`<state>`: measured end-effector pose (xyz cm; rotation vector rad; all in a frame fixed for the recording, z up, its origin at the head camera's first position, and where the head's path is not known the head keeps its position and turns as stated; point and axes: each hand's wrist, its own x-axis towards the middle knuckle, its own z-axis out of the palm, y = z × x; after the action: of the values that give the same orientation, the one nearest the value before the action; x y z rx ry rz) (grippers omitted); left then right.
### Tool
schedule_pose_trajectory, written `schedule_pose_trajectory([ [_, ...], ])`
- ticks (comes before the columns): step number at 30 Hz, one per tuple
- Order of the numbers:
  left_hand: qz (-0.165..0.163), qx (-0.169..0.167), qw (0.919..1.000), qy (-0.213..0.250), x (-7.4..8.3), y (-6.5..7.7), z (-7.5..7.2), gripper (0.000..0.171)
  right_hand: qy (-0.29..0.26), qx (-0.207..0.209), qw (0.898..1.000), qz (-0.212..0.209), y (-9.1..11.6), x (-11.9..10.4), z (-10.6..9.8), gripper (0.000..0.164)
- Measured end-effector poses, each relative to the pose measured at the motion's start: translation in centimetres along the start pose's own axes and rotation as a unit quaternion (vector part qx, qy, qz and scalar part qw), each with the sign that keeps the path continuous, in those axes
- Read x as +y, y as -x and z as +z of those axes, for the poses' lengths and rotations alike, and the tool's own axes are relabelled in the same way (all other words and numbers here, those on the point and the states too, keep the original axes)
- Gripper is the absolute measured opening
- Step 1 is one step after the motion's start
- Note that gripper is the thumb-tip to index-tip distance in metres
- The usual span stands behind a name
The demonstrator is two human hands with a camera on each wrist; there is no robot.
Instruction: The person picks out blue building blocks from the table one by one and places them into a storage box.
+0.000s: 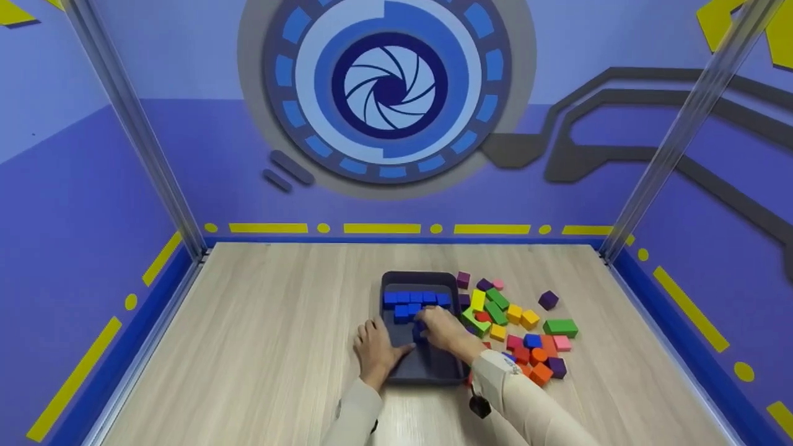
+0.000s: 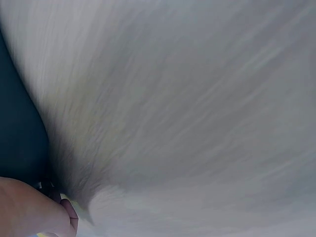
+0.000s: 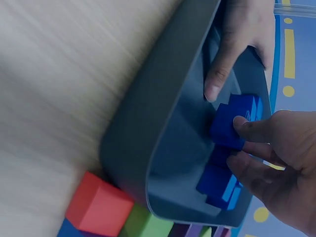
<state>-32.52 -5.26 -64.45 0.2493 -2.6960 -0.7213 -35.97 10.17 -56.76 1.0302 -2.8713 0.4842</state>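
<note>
A dark grey tray (image 1: 433, 371) stands on the wooden table with blue cubes (image 1: 409, 298) inside, several in a row along its far end and two more just nearer. My right hand (image 1: 449, 331) reaches over the tray's right side. In the right wrist view, its thumb and fingers pinch a blue block (image 3: 226, 123) low in the tray, close to the other cubes. My left hand (image 1: 375, 353) grips the tray's left rim, thumb inside and fingers outside. The left wrist view shows only part of that hand (image 2: 34, 210) beside the tray wall (image 2: 22, 128).
Loose coloured blocks lie right of the tray, among them a green block (image 1: 560, 327), an orange block (image 1: 541, 373), a blue cube (image 1: 532, 341) and a purple cube (image 1: 548, 300). Some touch or nearly touch the tray's right wall. Printed panels (image 1: 396, 210) close off the table's back and sides.
</note>
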Motion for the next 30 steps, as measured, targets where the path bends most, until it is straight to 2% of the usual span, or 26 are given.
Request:
schedule_pose_trajectory([
  [6, 0.007, -0.012, 0.9999, 0.005, 1.0, 0.3, 0.5, 0.088, 0.008, -0.002, 1.0, 0.028, 0.8, 0.2, 0.1, 0.023],
  [12, 0.01, -0.008, 0.9999, -0.004, 1.2, 0.4, 0.7, 0.091, 0.005, 0.007, 0.999, 0.032, 1.1, 0.6, 0.3, 0.024],
  [15, 0.012, -0.008, 0.9999, -0.001, 1.2, 0.4, 0.7, 0.094, -0.001, 0.024, 0.999, 0.022, 1.5, 0.9, -0.2, 0.023],
  [17, 0.013, -0.006, 0.9999, -0.001, 1.2, 0.4, 0.8, 0.095, 0.005, 0.049, 0.999, 0.005, 1.8, 1.4, -0.7, 0.022],
  [19, 0.014, -0.002, 0.9999, -0.004, 1.1, 0.5, 0.9, 0.095, 0.002, 0.067, 0.998, 0.008, 2.3, 2.0, -1.6, 0.02],
  [22, 0.019, 0.006, 0.9998, -0.01, 1.0, 0.6, 1.0, 0.091, 0.008, 0.076, 0.996, 0.048, 3.1, 3.5, -3.1, 0.013],
  [27, 0.022, 0.012, 0.9997, -0.005, 0.8, 0.7, 0.9, 0.089, 0.016, 0.033, 0.985, 0.171, 5.3, 6.9, -5.7, 0.013],
  [30, 0.018, 0.006, 0.9998, -0.004, 0.6, 0.6, 0.8, 0.09, 0.029, 0.012, 0.976, 0.217, 7.0, 9.1, -7.0, 0.016],
])
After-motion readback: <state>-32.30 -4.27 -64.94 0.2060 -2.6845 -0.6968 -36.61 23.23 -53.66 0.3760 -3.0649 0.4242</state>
